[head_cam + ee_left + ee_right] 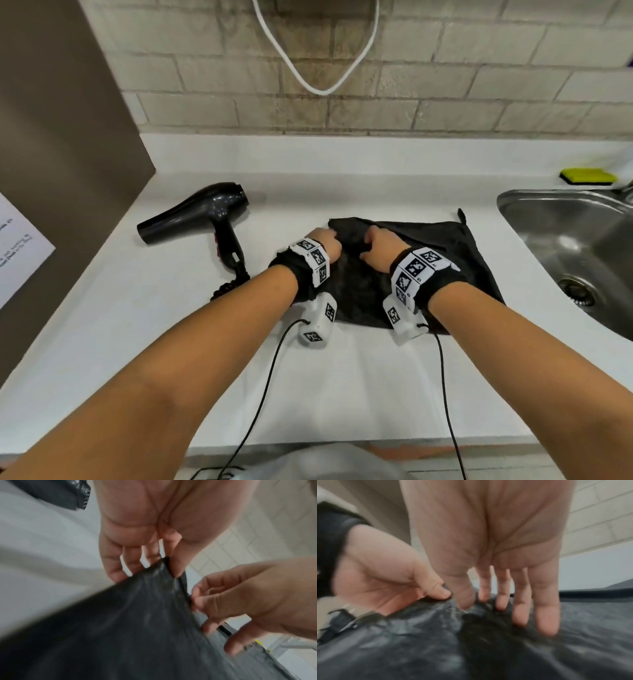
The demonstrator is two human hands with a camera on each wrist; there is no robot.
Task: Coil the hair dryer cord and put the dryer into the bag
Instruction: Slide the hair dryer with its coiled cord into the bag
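A black hair dryer (205, 212) lies on its side on the white counter (342, 171), left of my hands, with its curly black cord (233, 284) bunched below the handle. A flat black bag (438, 253) lies in the middle, its mouth edge facing left. My left hand (334, 240) pinches that edge between thumb and fingers, as the left wrist view shows at the bag (120, 628). My right hand (370, 245) grips the fabric just beside it. In the right wrist view its thumb and fingers dig into the bag (488, 649). Nothing shows inside the bag.
A steel sink (548, 212) is set into the counter at the right, with a yellow sponge (587, 176) behind it. A white cable (318, 68) loops down the tiled wall. A brown panel (61, 137) with a paper sheet (17, 246) bounds the left.
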